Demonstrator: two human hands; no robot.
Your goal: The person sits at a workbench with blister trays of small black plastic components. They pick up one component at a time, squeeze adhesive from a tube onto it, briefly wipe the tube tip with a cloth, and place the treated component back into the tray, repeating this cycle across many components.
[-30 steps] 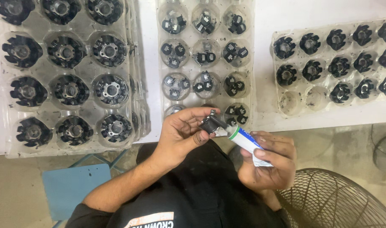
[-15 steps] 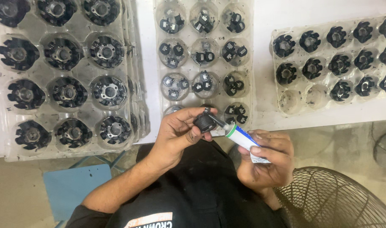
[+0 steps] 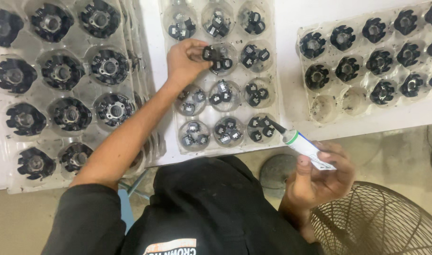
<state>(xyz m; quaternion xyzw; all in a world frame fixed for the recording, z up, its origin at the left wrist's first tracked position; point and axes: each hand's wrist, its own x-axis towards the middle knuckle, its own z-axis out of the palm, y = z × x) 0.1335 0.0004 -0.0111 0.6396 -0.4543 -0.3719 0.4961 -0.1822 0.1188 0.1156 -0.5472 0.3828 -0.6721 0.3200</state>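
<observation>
White counter (image 3: 291,56) under a downward head view, bare floor showing below its near edge, and a round wire fan guard (image 3: 376,222) at lower right. Three clear plastic blister trays lay on the counter: a large one at left (image 3: 17,61) holding big black finned round parts, a middle tray (image 3: 272,94) with small black parts grouped several to a cup, and a right tray (image 3: 305,89) of medium black round parts with a couple of cups empty. The left hand (image 3: 185,59) was stretched out over the middle tray, its fingers (image 3: 197,47) closed on a small black part (image 3: 210,53), held just above or at the rim of a cup in the tray's second row; whether the part touched the cup could not be told. The right hand (image 3: 320,177) stayed back near the body, off the counter edge, fingers wrapped around a white tube with green collar and dark nozzle (image 3: 303,144). The tube's long axis ran diagonally, nozzle pointing up and left toward the near right corner of the middle tray, its tip just beside the closest cup there. The small part lay well apart from the nozzle, up and to the left of it, along much the same line as the tube's axis. The left hand was the nearer one to the tray cups; the right was nearer the person's dark shirt (image 3: 211,208).
</observation>
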